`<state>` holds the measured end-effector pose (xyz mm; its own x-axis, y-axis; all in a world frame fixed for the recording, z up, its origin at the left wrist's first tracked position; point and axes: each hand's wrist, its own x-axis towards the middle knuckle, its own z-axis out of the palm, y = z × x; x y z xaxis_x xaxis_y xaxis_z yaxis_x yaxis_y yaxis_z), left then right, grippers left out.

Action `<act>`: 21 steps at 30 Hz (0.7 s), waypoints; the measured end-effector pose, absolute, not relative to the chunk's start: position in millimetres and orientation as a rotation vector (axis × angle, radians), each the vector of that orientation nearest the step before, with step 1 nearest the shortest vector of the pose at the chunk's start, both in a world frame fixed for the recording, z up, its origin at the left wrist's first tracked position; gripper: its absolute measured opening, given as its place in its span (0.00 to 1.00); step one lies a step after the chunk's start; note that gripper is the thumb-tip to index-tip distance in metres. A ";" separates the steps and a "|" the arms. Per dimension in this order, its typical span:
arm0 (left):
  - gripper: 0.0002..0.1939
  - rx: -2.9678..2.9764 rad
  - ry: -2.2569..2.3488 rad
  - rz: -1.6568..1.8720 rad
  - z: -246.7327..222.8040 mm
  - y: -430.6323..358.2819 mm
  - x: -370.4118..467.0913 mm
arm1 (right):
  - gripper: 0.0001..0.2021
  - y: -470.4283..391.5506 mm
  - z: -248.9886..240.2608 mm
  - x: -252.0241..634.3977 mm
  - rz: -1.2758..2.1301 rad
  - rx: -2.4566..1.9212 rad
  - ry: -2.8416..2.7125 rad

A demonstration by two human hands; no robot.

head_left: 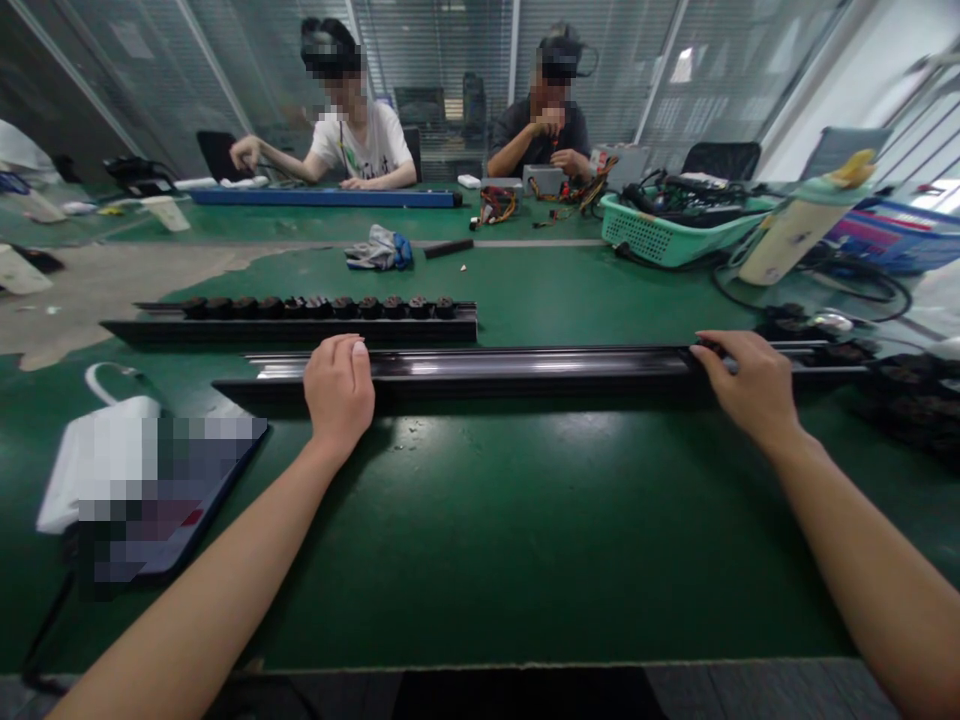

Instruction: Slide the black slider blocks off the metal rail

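Observation:
A long black rail (525, 372) with a shiny inner channel lies crosswise on the green table. Near its left end, my left hand (340, 390) is closed round it, fingers over the far edge. My right hand (746, 380) pinches at the rail's right part, where a small dark piece shows at the fingertips. Behind lies a shorter black rail (300, 328) with several round black parts (343, 307) in a row. More dark round parts (911, 375) are heaped at the right end of the long rail.
A white device (112, 455) and a phone-like slab (202, 500) lie at the left. Gloves (380, 249), a green basket (667, 232) and a pale bottle (799, 225) stand farther back. Two people sit across the table (525, 560), one by a blue bar (322, 198).

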<state>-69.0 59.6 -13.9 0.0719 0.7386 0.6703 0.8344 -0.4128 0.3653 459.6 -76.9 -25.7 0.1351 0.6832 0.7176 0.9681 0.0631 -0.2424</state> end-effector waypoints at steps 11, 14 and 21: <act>0.25 -2.218 -1.673 -1.257 -13.2 59.1 -68.6 | 0.18 -75.9 -32.3 464.7 -0.573 -1.627 -1.682; 0.25 -2.214 -1.665 -1.257 -12.6 58.4 -68.4 | 0.18 -75.9 -33.8 469.1 -0.587 -1.645 -1.660; 0.25 -2.202 -1.655 -1.241 -12.3 58.5 -68.2 | 0.17 -79.0 -33.1 474.1 -0.549 -1.745 -1.605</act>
<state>-68.2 58.5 -12.3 0.0660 0.7465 0.6622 0.8449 -0.3949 0.3609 474.1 -79.0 -33.1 0.1447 0.6854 0.7136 0.9789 0.0059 -0.2041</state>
